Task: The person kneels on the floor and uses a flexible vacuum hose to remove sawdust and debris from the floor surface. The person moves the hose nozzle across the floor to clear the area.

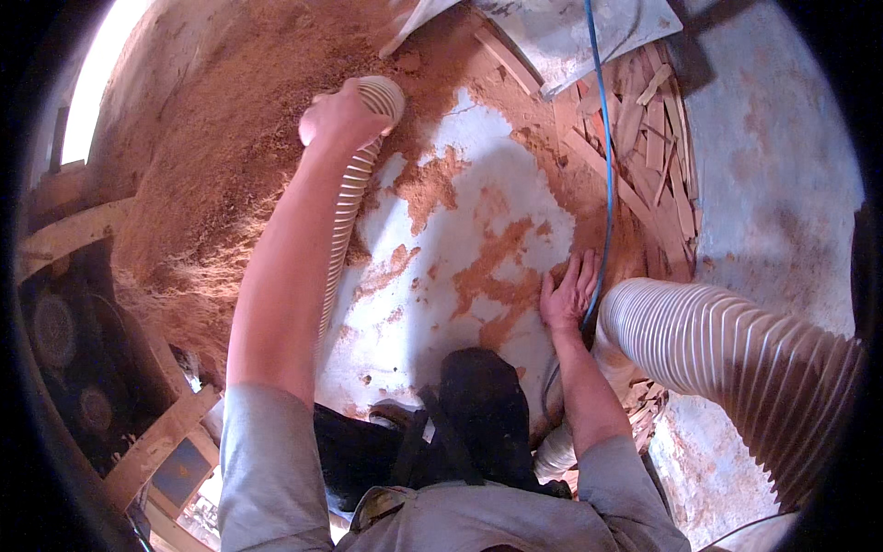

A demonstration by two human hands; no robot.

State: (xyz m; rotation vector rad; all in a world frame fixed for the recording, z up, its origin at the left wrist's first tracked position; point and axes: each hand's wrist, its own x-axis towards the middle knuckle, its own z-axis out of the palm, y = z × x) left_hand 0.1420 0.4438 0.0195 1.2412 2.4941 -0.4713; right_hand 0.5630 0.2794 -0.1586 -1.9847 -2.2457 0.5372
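Hose of pale, ribbed, flexible plastic: in the left hand's grasp; long axis running near to far, along the right side of the bare left forearm.
Left hand: fingers wrapped around the hose's far, bent end.
Heap of loose reddish-brown powder: directly left of that grip.
Right hand: fingers extended, holding nothing visible, beside the thin blue cable, well apart from the hose; floor pressure, cannot tell.
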